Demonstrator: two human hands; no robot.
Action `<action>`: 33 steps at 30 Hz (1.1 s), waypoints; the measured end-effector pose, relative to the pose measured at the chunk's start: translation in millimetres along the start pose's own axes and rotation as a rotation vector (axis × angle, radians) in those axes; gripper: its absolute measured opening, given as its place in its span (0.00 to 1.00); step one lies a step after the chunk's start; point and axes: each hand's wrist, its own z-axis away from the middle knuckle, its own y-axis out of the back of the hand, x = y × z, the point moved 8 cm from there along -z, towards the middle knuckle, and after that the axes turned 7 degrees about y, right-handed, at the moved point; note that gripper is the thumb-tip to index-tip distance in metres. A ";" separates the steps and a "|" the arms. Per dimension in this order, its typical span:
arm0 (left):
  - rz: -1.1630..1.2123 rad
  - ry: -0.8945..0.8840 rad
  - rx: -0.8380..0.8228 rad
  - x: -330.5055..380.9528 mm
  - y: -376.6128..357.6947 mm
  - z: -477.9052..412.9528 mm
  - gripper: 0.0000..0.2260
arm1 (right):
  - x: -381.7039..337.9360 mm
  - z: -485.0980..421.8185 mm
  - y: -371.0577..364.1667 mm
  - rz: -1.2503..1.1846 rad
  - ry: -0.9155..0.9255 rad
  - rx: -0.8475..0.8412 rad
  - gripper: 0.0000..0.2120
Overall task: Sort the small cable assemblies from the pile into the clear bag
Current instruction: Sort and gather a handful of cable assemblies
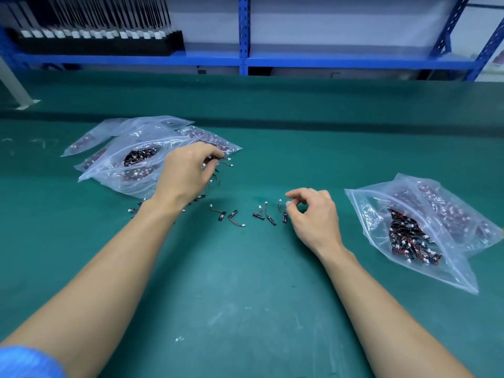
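Small black-and-red cable assemblies with white plugs [246, 215] lie in a loose row on the green mat between my hands. My left hand [188, 171] hovers over the left end of the pile and grips a bunch of assemblies [222, 162], whose wires stick out past the fingertips. My right hand [313, 214] rests on the mat at the row's right end, thumb and forefinger pinching the white plug of one cable assembly [283, 211]. A clear zip bag [425, 241] partly filled with assemblies lies at the right.
A heap of clear bags [131, 154] holding more assemblies lies at the left, just beyond my left hand. Blue shelving [244, 61] runs along the back, with a black rack of white-tipped parts [95, 36] on its left shelf. The green mat [245, 296] covers the table.
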 end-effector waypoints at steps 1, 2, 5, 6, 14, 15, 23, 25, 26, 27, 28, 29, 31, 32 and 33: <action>0.081 0.009 0.000 4.6 5.2 6.5 0.07 | -0.1 0.0 -0.4 -0.001 0.000 -0.003 0.08; 0.174 0.020 -0.022 9.4 8.0 14.5 0.07 | -0.2 -0.1 -0.7 -0.001 -0.001 -0.005 0.08; 0.448 0.077 -0.200 21.7 2.8 45.6 0.08 | -0.5 -0.5 -1.3 -0.003 -0.002 -0.008 0.08; 0.518 0.105 -0.274 24.5 -2.8 57.2 0.08 | -0.5 -0.5 -1.3 -0.004 -0.002 -0.007 0.08; 0.659 0.189 -0.496 23.0 -33.5 102.4 0.10 | -3.4 -0.5 -3.4 -0.003 0.009 -0.022 0.07; 0.662 0.198 -0.485 21.4 -34.1 103.0 0.10 | -3.5 -0.7 -3.2 -0.002 0.011 -0.021 0.07; 0.889 0.374 -0.441 11.0 -42.3 108.4 0.12 | -46.9 7.2 1.8 -0.114 0.334 -0.035 0.05; 0.927 0.403 -0.418 9.0 -42.8 107.7 0.12 | -66.8 15.5 -4.2 -0.152 0.449 -0.147 0.12; 0.941 0.414 -0.411 8.4 -43.3 107.6 0.12 | -74.7 20.1 -7.8 -0.156 0.491 -0.199 0.15; 0.947 0.423 -0.406 7.8 -43.6 107.5 0.12 | -80.4 24.3 -11.6 -0.151 0.525 -0.242 0.17; 0.946 0.432 -0.402 7.2 -44.2 107.6 0.12 | -84.1 27.6 -15.4 -0.143 0.554 -0.278 0.16; 0.946 0.441 -0.400 6.6 -44.7 107.9 0.12 | -86.1 29.6 -18.8 -0.138 0.577 -0.307 0.14; 0.951 0.451 -0.404 6.1 -45.5 108.1 0.12 | -86.4 30.6 -22.1 -0.133 0.599 -0.338 0.06; 0.953 0.452 -0.405 5.9 -45.4 108.0 0.12 | -84.8 30.0 -22.0 -0.132 0.596 -0.344 0.03; 0.955 0.457 -0.403 5.4 -45.3 107.8 0.11 | -82.9 29.4 -21.3 -0.129 0.588 -0.349 0.02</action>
